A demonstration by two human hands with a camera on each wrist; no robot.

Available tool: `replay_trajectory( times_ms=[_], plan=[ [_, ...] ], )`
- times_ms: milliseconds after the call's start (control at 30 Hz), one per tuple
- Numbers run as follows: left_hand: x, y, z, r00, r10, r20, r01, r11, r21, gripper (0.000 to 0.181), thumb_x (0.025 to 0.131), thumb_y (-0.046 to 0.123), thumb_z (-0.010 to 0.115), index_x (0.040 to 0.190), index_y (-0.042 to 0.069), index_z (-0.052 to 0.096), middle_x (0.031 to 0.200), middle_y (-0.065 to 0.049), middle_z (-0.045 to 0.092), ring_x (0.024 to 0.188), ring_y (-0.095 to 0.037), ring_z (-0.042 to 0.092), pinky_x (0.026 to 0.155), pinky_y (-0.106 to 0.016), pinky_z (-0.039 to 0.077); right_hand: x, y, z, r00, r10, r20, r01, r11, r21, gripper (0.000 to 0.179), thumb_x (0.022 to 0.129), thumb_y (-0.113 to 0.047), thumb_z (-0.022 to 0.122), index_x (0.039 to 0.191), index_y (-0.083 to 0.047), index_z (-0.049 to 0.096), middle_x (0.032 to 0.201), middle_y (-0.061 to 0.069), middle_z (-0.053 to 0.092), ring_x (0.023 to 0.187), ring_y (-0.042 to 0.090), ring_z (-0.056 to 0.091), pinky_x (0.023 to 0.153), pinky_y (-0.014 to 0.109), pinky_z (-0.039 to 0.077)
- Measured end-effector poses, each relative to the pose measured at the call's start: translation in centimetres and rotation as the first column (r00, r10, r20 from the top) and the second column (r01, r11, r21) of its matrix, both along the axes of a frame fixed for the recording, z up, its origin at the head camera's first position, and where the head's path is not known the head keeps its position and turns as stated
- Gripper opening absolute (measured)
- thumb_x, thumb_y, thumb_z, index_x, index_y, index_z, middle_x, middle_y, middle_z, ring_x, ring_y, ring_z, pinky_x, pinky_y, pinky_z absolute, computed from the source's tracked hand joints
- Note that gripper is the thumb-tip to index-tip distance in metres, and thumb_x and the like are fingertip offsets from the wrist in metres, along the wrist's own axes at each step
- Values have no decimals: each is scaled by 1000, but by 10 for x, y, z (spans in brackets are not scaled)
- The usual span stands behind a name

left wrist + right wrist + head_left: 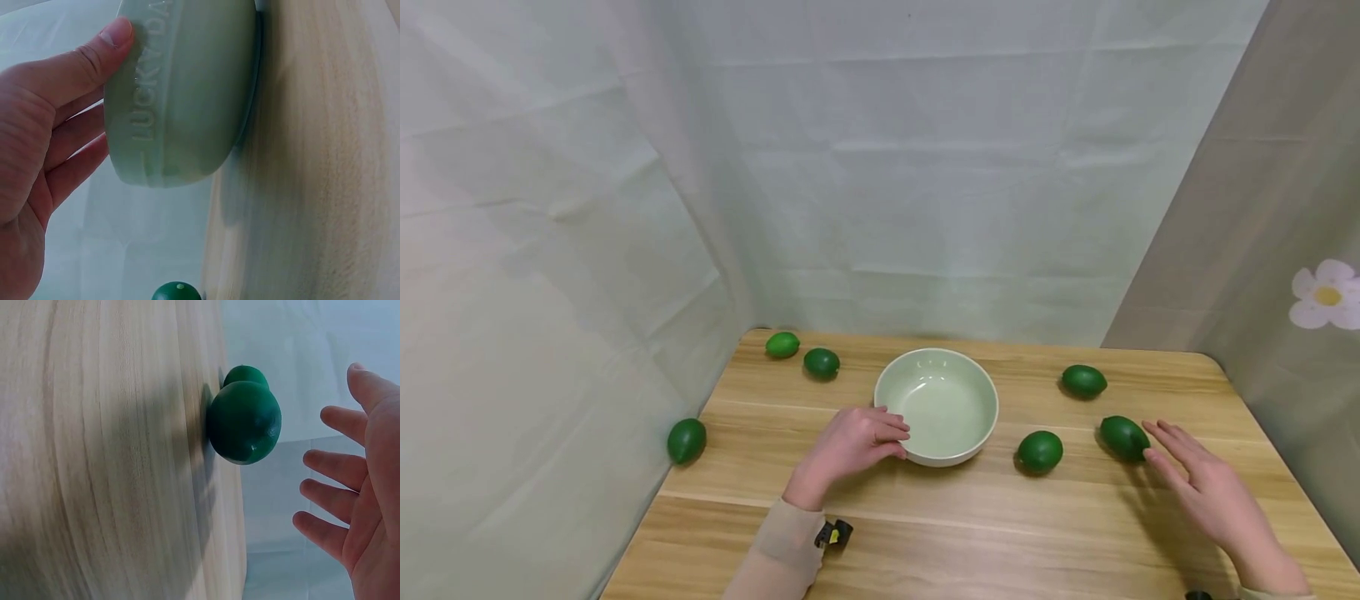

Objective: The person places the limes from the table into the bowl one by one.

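A pale green bowl (936, 408) stands on the table, with raised lettering on its outer wall in the left wrist view. My left hand (859, 442) grips its near left rim, the thumb (103, 53) on the outside and the fingers reaching over the edge. At the right, my right hand (1213, 487) is held above the table with its fingers spread, holding nothing. Just left of its fingertips lies a dark green lime (1124, 439); in the right wrist view a gap separates that lime (244, 423) from the hand.
Two more dark limes, one nearer the bowl (1040, 452) and one farther back (1083, 382), lie on the right side. On the left are a bright green lime (782, 345), a dark lime (822, 364) and another lime (687, 441) at the table's left edge. Cloth hangs around the wooden table (925, 533).
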State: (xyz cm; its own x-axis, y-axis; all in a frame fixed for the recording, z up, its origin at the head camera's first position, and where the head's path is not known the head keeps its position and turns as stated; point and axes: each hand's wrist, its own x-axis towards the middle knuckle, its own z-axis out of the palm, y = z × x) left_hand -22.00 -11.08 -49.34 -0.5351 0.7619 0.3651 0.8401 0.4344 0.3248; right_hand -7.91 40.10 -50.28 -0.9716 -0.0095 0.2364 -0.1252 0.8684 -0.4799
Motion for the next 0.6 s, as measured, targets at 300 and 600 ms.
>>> replay_trajectory(
  times_ms=[300,600],
  plan=[
    [-1,1,-2,1000,0,-9,0,1000,14,15,87,26,90,98,17,88,97,7,82,103,-9,77,105,-32,57,0,-3,0,1000,15,-10,-15,1000,-13,49,114,-29,56,160,-10,51,159,33,44,150,57,33,120,77,21],
    [-1,2,-1,997,49,54,-49,999,-8,10,88,29,89,95,22,88,98,9,82,107,-7,75,105,-32,57,-4,-4,5,999,36,-32,-36,999,-19,51,114,-26,55,159,-4,49,160,37,40,155,55,23,125,74,12]
  ],
)
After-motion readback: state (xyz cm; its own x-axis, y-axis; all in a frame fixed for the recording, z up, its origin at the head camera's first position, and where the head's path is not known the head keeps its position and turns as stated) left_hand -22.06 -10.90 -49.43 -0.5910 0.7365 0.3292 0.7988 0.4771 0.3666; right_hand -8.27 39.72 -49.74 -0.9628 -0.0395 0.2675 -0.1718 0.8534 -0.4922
